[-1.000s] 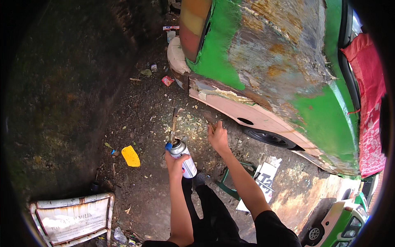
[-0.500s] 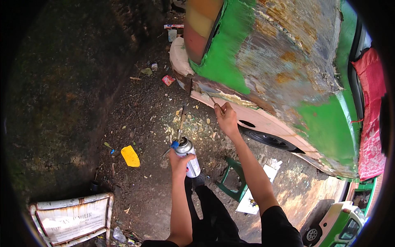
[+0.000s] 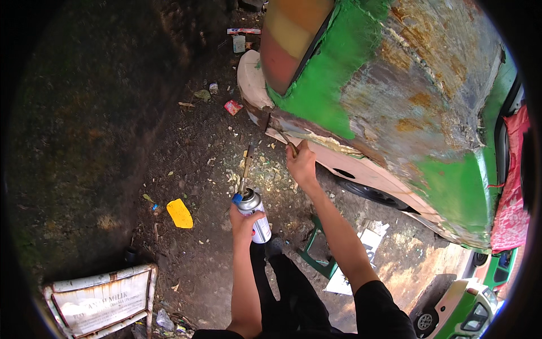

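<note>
I have the patchy green car filling the upper right, a white sign at lower left and a green stool beside the right forearm. My hands are apart: the left hand is wrapped round a can, its nozzle pointing away from the body. A yellow scrap lies left of it. My right hand grips a thin tool, tip at the car's lower edge; contact I cannot tell. A red wrapper lies near the car's corner.
</note>
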### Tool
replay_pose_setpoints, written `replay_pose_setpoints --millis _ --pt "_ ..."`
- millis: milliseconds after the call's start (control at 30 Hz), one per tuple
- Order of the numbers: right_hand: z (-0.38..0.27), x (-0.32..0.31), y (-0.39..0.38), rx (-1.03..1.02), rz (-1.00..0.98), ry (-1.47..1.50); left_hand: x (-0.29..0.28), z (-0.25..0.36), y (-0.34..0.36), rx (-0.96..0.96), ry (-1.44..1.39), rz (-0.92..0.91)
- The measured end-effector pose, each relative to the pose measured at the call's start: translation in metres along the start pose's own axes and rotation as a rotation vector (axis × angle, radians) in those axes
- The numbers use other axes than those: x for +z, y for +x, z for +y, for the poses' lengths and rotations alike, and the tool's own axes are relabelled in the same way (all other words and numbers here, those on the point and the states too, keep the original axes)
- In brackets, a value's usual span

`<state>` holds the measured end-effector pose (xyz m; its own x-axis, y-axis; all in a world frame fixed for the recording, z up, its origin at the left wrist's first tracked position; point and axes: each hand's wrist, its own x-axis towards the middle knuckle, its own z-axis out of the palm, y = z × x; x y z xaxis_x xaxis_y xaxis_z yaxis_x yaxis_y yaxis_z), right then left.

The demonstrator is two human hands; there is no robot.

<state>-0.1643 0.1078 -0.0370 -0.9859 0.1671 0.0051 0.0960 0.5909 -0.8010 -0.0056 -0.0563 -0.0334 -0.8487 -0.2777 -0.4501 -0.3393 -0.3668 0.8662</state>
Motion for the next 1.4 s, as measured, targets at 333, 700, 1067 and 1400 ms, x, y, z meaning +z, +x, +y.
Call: replay_pose_setpoints --millis 333,700,1067,1400 --pt "0.049 -0.031 -0.037 -0.038 -0.167 0.047 0.002 0.002 -0.004 0.012 0.010 -0.015" --pt "0.053 -0.078 -0.065 0.219 -0.136 0.190 0.042 -0.006 0.010 0.004 0.074 -0.173" --pt "0.035 -0.097 -0.049 0.144 -0.093 0.165 0.058 -0.012 0.025 -0.018 0.106 -0.232" --pt "0.013 -0.107 -0.042 0.136 -0.045 0.050 0.054 -0.018 0.031 -0.014 0.099 -0.260"
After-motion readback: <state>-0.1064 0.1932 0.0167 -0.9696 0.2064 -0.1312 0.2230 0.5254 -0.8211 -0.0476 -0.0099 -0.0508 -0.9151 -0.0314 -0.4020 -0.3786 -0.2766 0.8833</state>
